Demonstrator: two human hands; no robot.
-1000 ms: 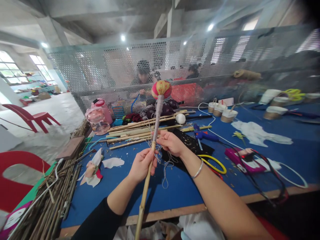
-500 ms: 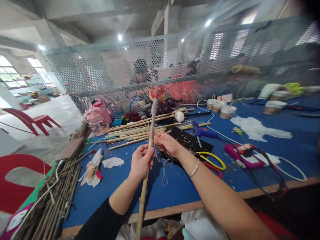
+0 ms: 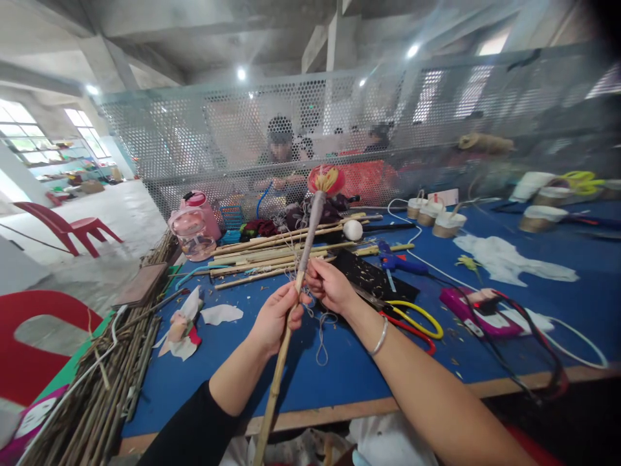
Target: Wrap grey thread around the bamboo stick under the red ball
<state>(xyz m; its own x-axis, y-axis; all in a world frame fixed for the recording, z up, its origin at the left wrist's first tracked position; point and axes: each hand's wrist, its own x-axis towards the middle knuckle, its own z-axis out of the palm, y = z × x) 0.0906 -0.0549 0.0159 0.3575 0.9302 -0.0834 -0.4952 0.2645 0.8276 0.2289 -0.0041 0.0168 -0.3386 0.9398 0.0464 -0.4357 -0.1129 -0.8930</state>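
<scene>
My left hand is closed round a bamboo stick, which slants up and away from me. Grey yarn is wound tightly round the stick's upper part, below a round red and yellow head. Close beside the lower end of the winding, my right hand has its fingers curled in a pinch on the loose grey yarn. A slack loop of that yarn trails below onto the blue table. What lies inside the right fingers is mostly hidden.
Behind my hands lie several bamboo sticks and a white ball. Scissors, a blue glue gun and a purple power strip are at right. Twigs line the left edge. A person sits beyond the perforated screen.
The stick has turned in my left hand and its head has tilted to the right, showing more yellow. My right fingers have curled in tighter beside the winding. The view has shifted slightly.
</scene>
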